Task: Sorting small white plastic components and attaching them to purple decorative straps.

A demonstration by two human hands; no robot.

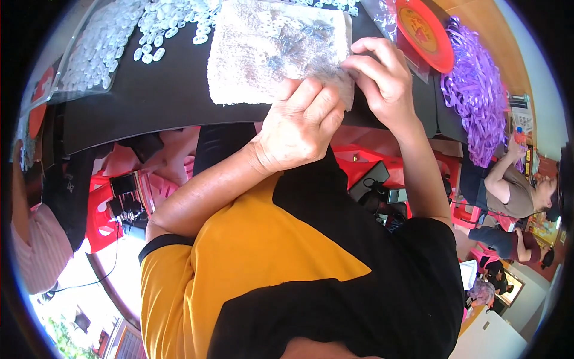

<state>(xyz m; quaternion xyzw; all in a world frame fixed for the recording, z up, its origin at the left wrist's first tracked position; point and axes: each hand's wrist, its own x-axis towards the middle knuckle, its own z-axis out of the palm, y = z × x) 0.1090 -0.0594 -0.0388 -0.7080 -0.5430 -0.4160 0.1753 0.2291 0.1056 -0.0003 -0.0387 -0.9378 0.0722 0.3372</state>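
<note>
A white towel [239,66] lies folded on the black table. On it are small dark metal pieces [284,54], too fine to name, and a few white oval pieces [276,25]. My left hand [302,122] is closed in a fist at the towel's near edge; whatever its fingers grip is hidden. My right hand [385,78] is at the towel's right edge with thumb and fingertips pinched together. I cannot make out what is between them. Many more white oval pieces [173,21] are heaped loose beyond the towel, to the left.
A see-through bin of white pieces [98,51] stands at the left. To the right are a red round plate [424,33] and a heap of purple ribbon [478,90]. The black table's [149,107] near edge runs before me. Other people [508,185] are at the right and far left.
</note>
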